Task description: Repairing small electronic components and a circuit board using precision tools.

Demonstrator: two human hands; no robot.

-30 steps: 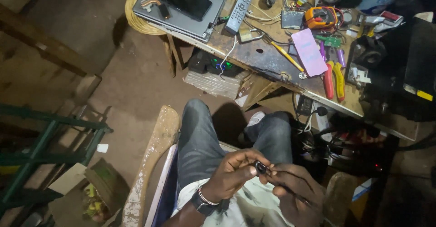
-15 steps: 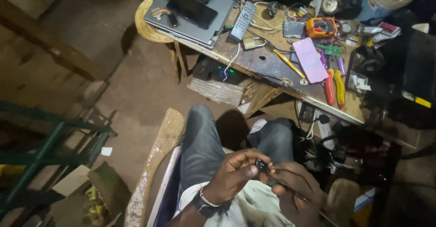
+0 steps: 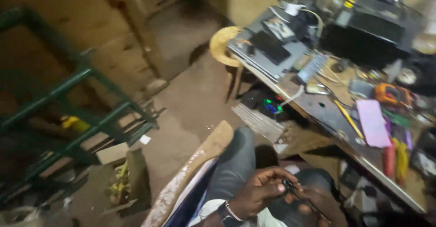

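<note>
A small dark part (image 3: 289, 185) with a thin black wire (image 3: 313, 205) trailing off toward 4 o'clock sits low in the view, over the person's lap, at about 5 o'clock from the centre. The left hand (image 3: 260, 193) pinches it, fingers (image 3: 277, 186) closed on the part from the 9 o'clock side; a beaded band circles that wrist. The right hand (image 3: 318, 204) lies just beside it at 3 o'clock, touching the wire, but the blur hides whether its fingers are clenched or loose. Grey trouser legs (image 3: 234, 163) run up toward 12 o'clock beneath both hands.

At 10 o'clock from the hands a worn wooden plank (image 3: 190, 172) leans at a slant. At 1 o'clock stands the cluttered table (image 3: 318, 106), carrying a grey laptop (image 3: 268, 54), a pink flat case (image 3: 372, 122), a yellow pencil (image 3: 349, 118) and red and yellow handled pliers (image 3: 394, 158). A round wooden stool (image 3: 222, 43) pokes out beyond the table's far corner. Well apart at 9 o'clock stands a green metal frame (image 3: 81, 113), with an open cardboard box (image 3: 122, 177) below it on the dirt floor (image 3: 190, 100).
</note>
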